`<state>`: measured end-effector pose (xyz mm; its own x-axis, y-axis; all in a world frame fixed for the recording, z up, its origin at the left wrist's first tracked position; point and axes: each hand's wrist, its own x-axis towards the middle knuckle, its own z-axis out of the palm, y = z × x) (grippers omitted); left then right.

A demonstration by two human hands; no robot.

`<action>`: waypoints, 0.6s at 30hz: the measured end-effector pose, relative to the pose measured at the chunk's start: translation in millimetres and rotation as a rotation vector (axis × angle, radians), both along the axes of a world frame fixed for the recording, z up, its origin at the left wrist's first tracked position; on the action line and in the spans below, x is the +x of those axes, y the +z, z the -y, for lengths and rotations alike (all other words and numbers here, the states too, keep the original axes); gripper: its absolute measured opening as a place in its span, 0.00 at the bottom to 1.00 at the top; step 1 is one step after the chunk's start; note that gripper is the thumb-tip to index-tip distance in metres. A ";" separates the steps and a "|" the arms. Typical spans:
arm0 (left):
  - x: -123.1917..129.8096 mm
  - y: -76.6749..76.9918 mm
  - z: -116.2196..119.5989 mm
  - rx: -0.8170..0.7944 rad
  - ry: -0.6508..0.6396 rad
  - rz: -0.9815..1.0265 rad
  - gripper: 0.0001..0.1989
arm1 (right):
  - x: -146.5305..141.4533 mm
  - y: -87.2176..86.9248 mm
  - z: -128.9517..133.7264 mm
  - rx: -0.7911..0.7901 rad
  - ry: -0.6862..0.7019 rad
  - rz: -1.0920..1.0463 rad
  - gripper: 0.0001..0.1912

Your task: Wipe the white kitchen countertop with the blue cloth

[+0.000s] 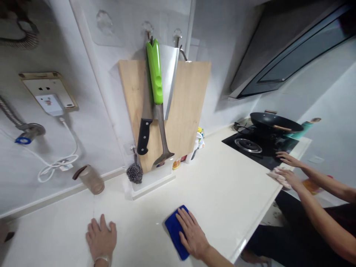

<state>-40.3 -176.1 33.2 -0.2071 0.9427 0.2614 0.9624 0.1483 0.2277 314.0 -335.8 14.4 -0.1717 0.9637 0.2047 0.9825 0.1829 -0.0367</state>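
My right hand lies flat on a folded blue cleaning cloth on the white countertop. Its fingers stretch over the cloth's upper right part, pressing on it rather than wrapping round it. To the left, my left hand rests on the bare counter with its fingers spread and nothing in them. A bracelet circles that wrist. Beyond my left hand, close to the wall, stands a brownish translucent cup, slightly blurred.
A wooden cutting board, cleaver, black-handled knife, green-handled spatula and steel scrubber are at the wall. Rightward, a co-worker's hands are at a cloth beside the stove with a wok.
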 end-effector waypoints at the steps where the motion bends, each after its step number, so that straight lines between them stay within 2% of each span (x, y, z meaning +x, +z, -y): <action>1: 0.2 -0.4 0.1 0.005 0.000 -0.003 0.31 | 1.7 -0.9 -11.0 0.025 -0.025 0.014 0.36; 5: -0.7 -3.8 -0.2 0.011 -0.002 0.007 0.31 | 9.8 -5.9 -56.1 0.080 -0.093 0.051 0.34; 10: -3.9 -8.7 -2.2 -0.013 -0.001 0.008 0.31 | 22.3 -13.0 -102.7 0.074 -0.128 0.064 0.32; 14: -4.6 -10.4 -3.0 0.004 -0.008 -0.019 0.31 | 29.1 -15.6 -133.0 0.058 -0.162 0.063 0.31; 18: -5.0 -13.4 -3.4 0.037 -0.006 -0.040 0.31 | 33.3 -15.0 -151.3 0.043 -0.173 0.041 0.32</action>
